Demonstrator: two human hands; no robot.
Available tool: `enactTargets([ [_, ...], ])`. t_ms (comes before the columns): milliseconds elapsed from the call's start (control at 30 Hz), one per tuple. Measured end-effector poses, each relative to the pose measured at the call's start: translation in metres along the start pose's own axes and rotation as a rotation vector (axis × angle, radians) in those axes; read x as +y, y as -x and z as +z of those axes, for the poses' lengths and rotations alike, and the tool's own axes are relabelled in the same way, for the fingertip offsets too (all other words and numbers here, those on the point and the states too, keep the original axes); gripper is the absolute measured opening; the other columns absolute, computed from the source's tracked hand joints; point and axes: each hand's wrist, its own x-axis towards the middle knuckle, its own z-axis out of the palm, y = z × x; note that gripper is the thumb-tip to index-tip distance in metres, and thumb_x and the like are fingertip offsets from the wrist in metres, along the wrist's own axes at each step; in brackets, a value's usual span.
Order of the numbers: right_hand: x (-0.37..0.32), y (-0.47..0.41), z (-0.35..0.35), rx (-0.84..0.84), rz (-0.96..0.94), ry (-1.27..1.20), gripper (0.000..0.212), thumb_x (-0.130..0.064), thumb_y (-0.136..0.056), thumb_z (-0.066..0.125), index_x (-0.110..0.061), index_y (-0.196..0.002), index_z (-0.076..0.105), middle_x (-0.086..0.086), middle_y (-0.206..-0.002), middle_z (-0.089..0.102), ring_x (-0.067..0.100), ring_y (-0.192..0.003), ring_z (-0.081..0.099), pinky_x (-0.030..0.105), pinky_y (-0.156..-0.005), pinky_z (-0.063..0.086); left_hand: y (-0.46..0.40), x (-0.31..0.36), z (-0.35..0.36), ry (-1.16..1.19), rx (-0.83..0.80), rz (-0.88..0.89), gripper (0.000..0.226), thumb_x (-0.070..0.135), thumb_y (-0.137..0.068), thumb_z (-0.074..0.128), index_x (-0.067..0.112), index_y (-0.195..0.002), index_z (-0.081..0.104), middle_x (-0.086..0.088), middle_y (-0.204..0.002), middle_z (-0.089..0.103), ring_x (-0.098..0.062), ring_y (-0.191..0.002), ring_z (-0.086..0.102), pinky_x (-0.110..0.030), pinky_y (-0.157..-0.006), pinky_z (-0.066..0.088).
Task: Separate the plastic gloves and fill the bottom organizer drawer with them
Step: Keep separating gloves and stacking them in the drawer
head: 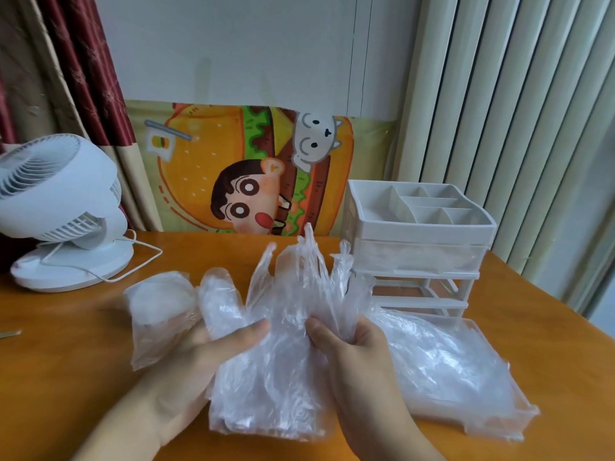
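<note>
Orange tabletop (66, 361), glossy wood grain, backed by a cartoon burger cloth (233, 161) and ribbed white blinds (515, 128). I note both hands raised over a wad of gloves (283, 327): left hand (206, 347) grips the wad from the left, thumb curled over the film; right hand (352, 347) pinches a fold near the centre, fingers curled into it. The film is thin, clear, crinkled and clingy; several glove digits stick up limp at the top. A further heap of gloves lies in the pulled-out drawer (479, 331), just in front of the organizer (422, 224), whose lowest slot stands vacant. The organizer is rigid white plastic with a divided top tray and one translucent drawer seated. Risks, as I judge them: layers cling together, so a pull may lift several gloves at once rather than one; a sharp tug could stretch or tear the film; loose pieces are light enough to slide off the drawer's low wall. The fan (63, 207) at left would scatter them if it runs; I cannot tell whether it does.
</note>
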Motion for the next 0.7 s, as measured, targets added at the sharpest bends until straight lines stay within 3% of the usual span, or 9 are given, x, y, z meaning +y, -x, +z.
enactTargets([
  [67,0.001,-0.001,0.0,0.002,0.0,0.013,0.013,-0.005,-0.096,0.071,-0.013,-0.099,0.081,0.017,-0.095,0.081,0.04,-0.095,0.078,0.063,-0.094,0.058,-0.01,-0.006,0.001,-0.05,0.105,0.052,0.047,0.034,-0.065,0.091,0.024,-0.109,0.076,-0.003,-0.109,0.079,-0.022,-0.107,0.074,-0.046,-0.101,0.05],
  [133,0.0,-0.002,-0.003,0.017,0.007,0.019,0.013,-0.005,-0.095,0.072,-0.013,-0.098,0.081,0.017,-0.094,0.081,0.041,-0.094,0.077,0.064,-0.094,0.057,-0.017,-0.012,-0.001,-0.061,0.306,0.064,0.031,0.015,-0.064,0.09,0.013,-0.087,0.07,-0.015,-0.096,0.074,-0.031,-0.1,0.07,-0.049,-0.098,0.05],
  [233,0.0,-0.003,-0.005,0.027,0.026,0.007,0.013,-0.003,-0.095,0.071,-0.011,-0.098,0.08,0.017,-0.094,0.081,0.04,-0.092,0.078,0.063,-0.094,0.058,-0.021,-0.016,-0.007,0.066,0.311,0.037,0.027,-0.004,-0.068,0.073,-0.004,-0.095,0.068,-0.033,-0.105,0.07,-0.05,-0.101,0.069,-0.059,-0.098,0.052],
  [300,0.0,-0.003,-0.005,0.021,0.03,0.007,0.014,-0.003,-0.095,0.071,-0.011,-0.102,0.079,0.016,-0.095,0.081,0.039,-0.093,0.078,0.064,-0.095,0.058,-0.021,-0.015,-0.013,0.121,0.222,0.04,0.036,-0.005,-0.068,0.068,-0.003,-0.104,0.071,-0.03,-0.106,0.072,-0.046,-0.099,0.072,-0.056,-0.092,0.053],
  [400,0.002,-0.003,-0.005,0.001,0.004,0.041,0.017,-0.003,-0.095,0.071,-0.013,-0.106,0.078,0.013,-0.097,0.081,0.035,-0.093,0.079,0.062,-0.095,0.059,-0.023,-0.016,-0.018,0.118,0.112,0.061,0.054,0.014,-0.056,0.088,0.006,-0.108,0.076,-0.022,-0.108,0.076,-0.038,-0.101,0.075,-0.05,-0.09,0.055],
  [467,0.002,-0.003,-0.005,-0.02,-0.008,0.07,0.018,-0.002,-0.096,0.07,-0.013,-0.108,0.077,0.012,-0.097,0.081,0.033,-0.092,0.079,0.059,-0.093,0.061,-0.022,-0.016,-0.016,0.077,0.078,0.043,0.047,0.017,-0.067,0.094,0.009,-0.11,0.077,-0.016,-0.108,0.078,-0.032,-0.101,0.076,-0.047,-0.093,0.054],
  [567,0.0,-0.001,-0.005,-0.079,-0.001,0.074,0.022,0.0,-0.097,0.067,-0.014,-0.111,0.077,0.011,-0.099,0.082,0.031,-0.094,0.08,0.051,-0.089,0.063,-0.02,-0.017,-0.01,-0.022,0.171,0.051,0.03,0.006,-0.083,0.08,0.009,-0.113,0.075,-0.01,-0.103,0.08,-0.025,-0.095,0.078,-0.043,-0.087,0.056],
  [700,-0.001,0.0,-0.003,-0.216,0.08,0.031,0.03,-0.013,-0.094,0.077,-0.012,-0.124,0.074,0.011,-0.112,0.08,0.031,-0.105,0.078,0.051,-0.099,0.058,-0.024,-0.022,-0.007,-0.079,0.365,0.158,0.023,0.017,-0.087,0.08,0.022,-0.11,0.078,-0.002,-0.099,0.081,-0.024,-0.092,0.079,-0.051,-0.088,0.061],
])
